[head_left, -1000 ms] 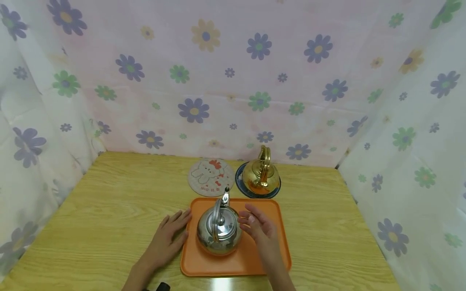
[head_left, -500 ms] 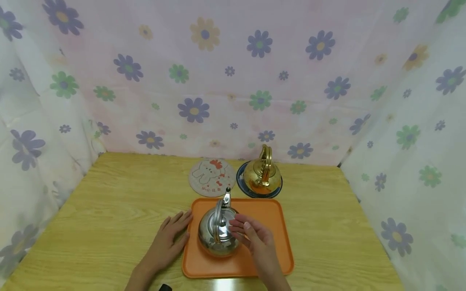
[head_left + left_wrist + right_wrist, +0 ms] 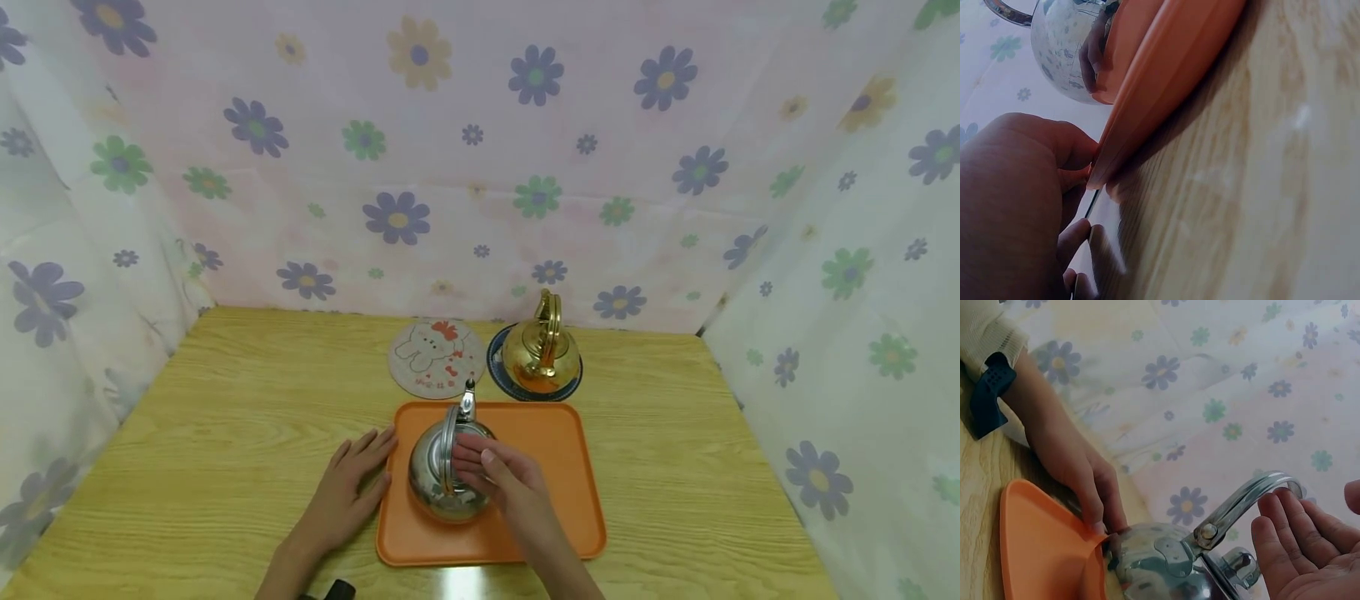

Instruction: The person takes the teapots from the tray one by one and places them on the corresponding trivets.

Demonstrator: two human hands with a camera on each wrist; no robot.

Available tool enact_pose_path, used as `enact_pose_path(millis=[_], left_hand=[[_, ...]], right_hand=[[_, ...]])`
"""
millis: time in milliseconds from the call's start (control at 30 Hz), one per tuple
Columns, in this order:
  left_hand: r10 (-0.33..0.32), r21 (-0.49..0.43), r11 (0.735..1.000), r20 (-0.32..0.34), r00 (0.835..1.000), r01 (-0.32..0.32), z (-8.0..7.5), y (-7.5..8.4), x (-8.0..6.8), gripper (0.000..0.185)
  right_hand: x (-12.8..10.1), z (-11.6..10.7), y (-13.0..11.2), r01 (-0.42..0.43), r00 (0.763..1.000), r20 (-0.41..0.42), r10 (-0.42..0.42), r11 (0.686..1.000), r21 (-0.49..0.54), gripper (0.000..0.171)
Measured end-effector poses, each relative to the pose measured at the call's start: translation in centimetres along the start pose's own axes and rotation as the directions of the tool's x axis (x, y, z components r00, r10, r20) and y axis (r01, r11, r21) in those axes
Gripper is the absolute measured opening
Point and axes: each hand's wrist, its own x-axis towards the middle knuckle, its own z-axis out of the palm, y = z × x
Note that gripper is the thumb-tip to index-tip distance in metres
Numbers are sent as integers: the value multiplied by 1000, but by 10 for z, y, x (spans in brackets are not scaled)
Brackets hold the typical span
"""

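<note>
Wood-grain table point(image 3: 225, 433), light yellow, enclosed on three sides by white and pink sheeting printed with purple, green and yellow flowers.

Item 1: silver kettle point(image 3: 435, 483). Polished round steel body, mirror finish reflecting its surroundings; arched tubular metal handle pinned to the body with a rivet seen in the right wrist view; small knob on the lid; short spout pointing away from the person. Stands upright between the two hands, on the left half of the orange tray point(image 3: 555, 442).

Item 2: orange tray. Rectangular plastic, rounded corners, raised rim. Lies directly in front of the person, under the right hand and against the left.

Right hand point(image 3: 498, 479): fingers straight and together, relaxed, laid over the top of the kettle at the handle's right side; the right wrist view shows the fingertips just beside the handle, not curled round it. Nothing is grasped.

Left hand point(image 3: 352, 487): flat on the table, palm down, fingers extended; fingertips touch the tray's left rim, shown in the left wrist view.

Beyond the hands, at the table's far edge: round cartoon coaster point(image 3: 437, 358), pale with a red-bowed figure; to its right a gold kettle point(image 3: 542, 354), handle upright, standing on a dark blue coaster point(image 3: 497, 379).
</note>
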Motion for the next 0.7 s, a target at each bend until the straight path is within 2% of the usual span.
enact_pose_path(millis=[200, 333, 533, 700], left_hand=[[4, 6, 1000, 0, 1000, -4, 0, 0, 0, 49], [0, -1, 1000, 3, 1000, 0, -1, 0, 0, 48], [5, -4, 1000, -3, 1000, -5, -2, 0, 0, 48], [2, -8, 1000, 3, 1000, -2, -1, 0, 0, 49]], right_hand=[[7, 5, -3, -57, 998, -25, 56, 997, -46, 55], [12, 8, -3, -81, 997, -1, 81, 996, -30, 55], [17, 12, -1, -76, 992, 98, 75, 997, 10, 56], [20, 14, 3, -64, 996, 64, 62, 997, 31, 54]])
